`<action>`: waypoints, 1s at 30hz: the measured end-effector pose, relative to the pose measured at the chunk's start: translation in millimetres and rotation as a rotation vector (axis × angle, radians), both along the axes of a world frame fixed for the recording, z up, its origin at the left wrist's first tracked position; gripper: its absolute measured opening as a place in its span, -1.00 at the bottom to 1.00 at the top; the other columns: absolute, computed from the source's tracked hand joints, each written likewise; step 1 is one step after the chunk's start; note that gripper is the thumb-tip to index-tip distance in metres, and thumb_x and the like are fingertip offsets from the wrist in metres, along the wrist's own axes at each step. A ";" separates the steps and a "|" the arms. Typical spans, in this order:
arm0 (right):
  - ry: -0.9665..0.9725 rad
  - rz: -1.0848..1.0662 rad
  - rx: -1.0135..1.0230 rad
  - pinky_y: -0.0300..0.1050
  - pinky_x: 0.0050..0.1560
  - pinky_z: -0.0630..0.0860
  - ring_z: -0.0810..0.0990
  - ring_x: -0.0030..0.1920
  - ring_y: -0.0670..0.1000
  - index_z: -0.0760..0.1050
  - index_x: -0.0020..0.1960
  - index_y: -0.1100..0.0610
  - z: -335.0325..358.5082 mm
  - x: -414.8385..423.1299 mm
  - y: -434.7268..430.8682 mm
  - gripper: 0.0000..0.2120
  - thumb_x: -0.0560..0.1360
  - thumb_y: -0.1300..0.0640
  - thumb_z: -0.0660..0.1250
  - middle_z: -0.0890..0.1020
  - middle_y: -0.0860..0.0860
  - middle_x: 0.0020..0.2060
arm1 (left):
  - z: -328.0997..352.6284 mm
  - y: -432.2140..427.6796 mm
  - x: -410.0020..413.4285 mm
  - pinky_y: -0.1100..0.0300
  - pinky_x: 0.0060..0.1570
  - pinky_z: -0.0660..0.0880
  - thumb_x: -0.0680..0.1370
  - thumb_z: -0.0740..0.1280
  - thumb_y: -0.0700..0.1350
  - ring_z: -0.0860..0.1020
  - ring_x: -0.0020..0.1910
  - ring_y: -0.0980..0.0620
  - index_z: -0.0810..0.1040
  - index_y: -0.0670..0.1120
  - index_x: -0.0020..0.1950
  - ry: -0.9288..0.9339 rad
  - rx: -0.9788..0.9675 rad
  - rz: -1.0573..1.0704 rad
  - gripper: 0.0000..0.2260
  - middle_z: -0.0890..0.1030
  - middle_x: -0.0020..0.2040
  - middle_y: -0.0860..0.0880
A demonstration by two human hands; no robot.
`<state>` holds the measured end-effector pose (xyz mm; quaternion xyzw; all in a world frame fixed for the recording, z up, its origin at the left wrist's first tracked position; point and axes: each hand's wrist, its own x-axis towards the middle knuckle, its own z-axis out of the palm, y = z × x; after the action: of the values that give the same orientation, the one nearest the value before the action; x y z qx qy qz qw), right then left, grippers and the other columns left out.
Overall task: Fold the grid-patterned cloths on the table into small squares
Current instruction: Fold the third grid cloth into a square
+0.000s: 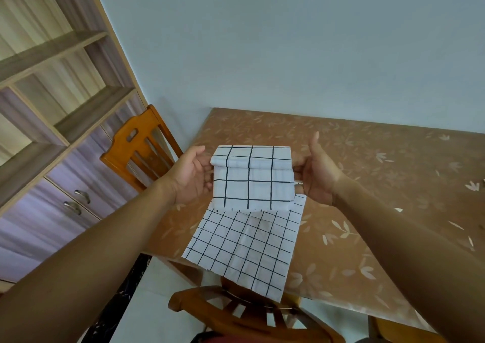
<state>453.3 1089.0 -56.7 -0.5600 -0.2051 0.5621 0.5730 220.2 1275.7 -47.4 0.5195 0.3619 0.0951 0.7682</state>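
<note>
Just above the table, a folded grid cloth (253,182) is held up in the air between both hands, white with dark lines, its upper part doubled over toward the person in a soft roll along the top and its lower edge hanging free. The left hand (193,174) grips the cloth's left side, fingers curled behind the fabric and thumb resting near the top corner. The right hand (316,174) holds the right side in the same way, fingers curled round the edge, with its thumb pointing upward clear of the cloth. Directly beneath lies a second grid cloth (244,248), spread flat and unfolded, with smaller-looking squares; its far edge is hidden under the held one and its near edge reaches past the table's front edge. The table (367,185) has a brown covering printed with pale leaves and stands against a pale blue wall (288,41). A wooden chair (136,154) stands at the table's left end, and the back of a second chair (236,314) shows below the near edge. Farther left stands a shelf unit (52,106) with open compartments above and metal-handled doors below.
</note>
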 end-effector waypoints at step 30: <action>-0.413 -0.287 0.270 0.11 -0.02 0.66 0.68 -0.04 0.13 0.63 0.03 0.09 36.3 -5.2 3.8 -0.73 0.46 0.42 0.44 0.69 0.11 0.10 | 50.6 -16.1 20.4 0.03 0.15 0.63 0.54 0.39 -0.41 0.66 0.19 -0.03 0.64 -0.01 0.21 -0.184 0.517 -0.002 -0.63 0.65 0.21 -0.02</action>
<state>448.1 1092.9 -20.4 -0.6046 -0.3093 0.3170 0.6621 240.6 1259.7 3.2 0.6880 0.2537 0.2303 0.6397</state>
